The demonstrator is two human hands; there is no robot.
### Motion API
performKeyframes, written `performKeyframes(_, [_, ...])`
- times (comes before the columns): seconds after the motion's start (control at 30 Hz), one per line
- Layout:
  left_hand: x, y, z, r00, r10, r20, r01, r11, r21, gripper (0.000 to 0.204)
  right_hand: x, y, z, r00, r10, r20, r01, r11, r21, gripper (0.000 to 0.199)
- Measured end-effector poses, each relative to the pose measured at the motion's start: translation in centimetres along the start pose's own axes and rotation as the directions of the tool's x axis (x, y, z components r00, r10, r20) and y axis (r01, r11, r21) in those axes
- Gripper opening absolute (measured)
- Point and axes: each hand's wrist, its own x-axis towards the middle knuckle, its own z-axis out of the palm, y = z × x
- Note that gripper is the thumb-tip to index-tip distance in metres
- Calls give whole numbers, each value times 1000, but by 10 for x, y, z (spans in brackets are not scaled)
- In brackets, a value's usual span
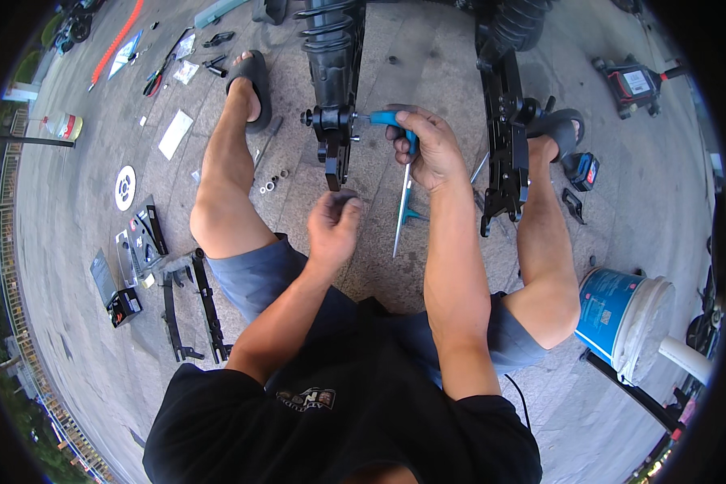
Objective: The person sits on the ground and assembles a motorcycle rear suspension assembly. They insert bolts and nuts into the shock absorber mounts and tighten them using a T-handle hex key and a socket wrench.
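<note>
Right hand [427, 149] wrapped around blue T-handle wrench [394, 121], short arm pointing left into bolt [353, 118] on black bracket [332, 141], presumably for turning leverage; long shaft hanging down toward the body, long axis near vertical. Left hand [335, 226] curled narrow just below bracket, contents impossible to tell, likely steadying underneath
</note>
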Motion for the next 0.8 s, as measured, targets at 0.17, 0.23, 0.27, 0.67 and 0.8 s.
performKeyframes(0.17, [22, 26, -26, 989, -47, -139, 23, 985, -170, 12, 6, -9, -2, 1000, 22, 19, -21, 999, -30, 14])
performKeyframes(0.23, [33, 43, -30, 977, -84, -194, 36, 970, -241, 15, 6, -9, -1, 998, 53, 19, -53, 999, 1, 13])
performKeyframes(0.27, [40, 53, -32, 979, -88, -186, 34, 961, -273, 17, 5, -10, 1, 996, 81, 25, -82, 996, 38, 13])
performKeyframes(0.67, [83, 103, 7, 990, -11, -138, -41, 930, -365, 26, 0, -13, 9, 986, -161, 48, 168, 939, -301, 18])
performKeyframes(0.8, [80, 105, 12, 986, -29, -167, -28, 942, -333, 27, 9, 1, 6, 982, -189, 28, 191, 965, -180, 20])
